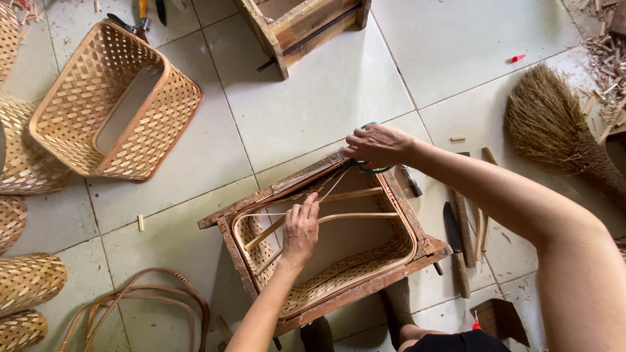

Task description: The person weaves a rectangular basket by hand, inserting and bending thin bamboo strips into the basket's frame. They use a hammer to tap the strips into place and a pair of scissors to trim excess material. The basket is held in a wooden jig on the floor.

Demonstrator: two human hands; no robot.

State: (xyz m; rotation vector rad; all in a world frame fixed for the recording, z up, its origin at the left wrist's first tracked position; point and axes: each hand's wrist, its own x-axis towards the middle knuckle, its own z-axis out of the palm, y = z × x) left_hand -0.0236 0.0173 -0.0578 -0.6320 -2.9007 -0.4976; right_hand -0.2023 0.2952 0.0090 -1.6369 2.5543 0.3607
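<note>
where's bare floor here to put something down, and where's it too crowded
Bare tile lies between the finished basket, the wooden block and the wooden frame, and past the frame toward the broom. Crowded: the knife and sticks right of the frame, and the baskets along the left edge.

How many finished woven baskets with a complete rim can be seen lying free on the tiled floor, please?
1: the rectangular woven basket at upper left. Partial woven pieces along the left edge may be more baskets, cut off.
</note>
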